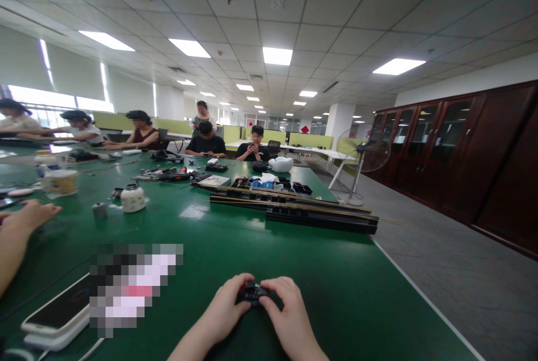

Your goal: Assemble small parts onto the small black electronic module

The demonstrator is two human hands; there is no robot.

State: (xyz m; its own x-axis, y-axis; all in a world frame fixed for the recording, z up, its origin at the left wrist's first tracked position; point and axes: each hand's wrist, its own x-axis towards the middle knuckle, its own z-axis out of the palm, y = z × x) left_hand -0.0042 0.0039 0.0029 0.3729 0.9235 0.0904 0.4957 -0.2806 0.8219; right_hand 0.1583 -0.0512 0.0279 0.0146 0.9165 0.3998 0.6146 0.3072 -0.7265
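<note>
Left hand (225, 308), right hand (290, 310): fingers (274, 285) nearly closed, pinching black piece (253, 294) mid-counter (361, 294), off right edge; slip could drop it.

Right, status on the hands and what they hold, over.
Left hand, right hand: both holding small black part. Part at green table, contact unclear. Phone to the left, black rails ahead.

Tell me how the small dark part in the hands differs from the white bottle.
Colour: the small dark part looks mostly black, while the white bottle has small printed marks on white. Size: the small dark part is clearly smaller than the white bottle. State: the small dark part is held by the left hand and right hand, whereas the white bottle stands upright, untouched.
</note>
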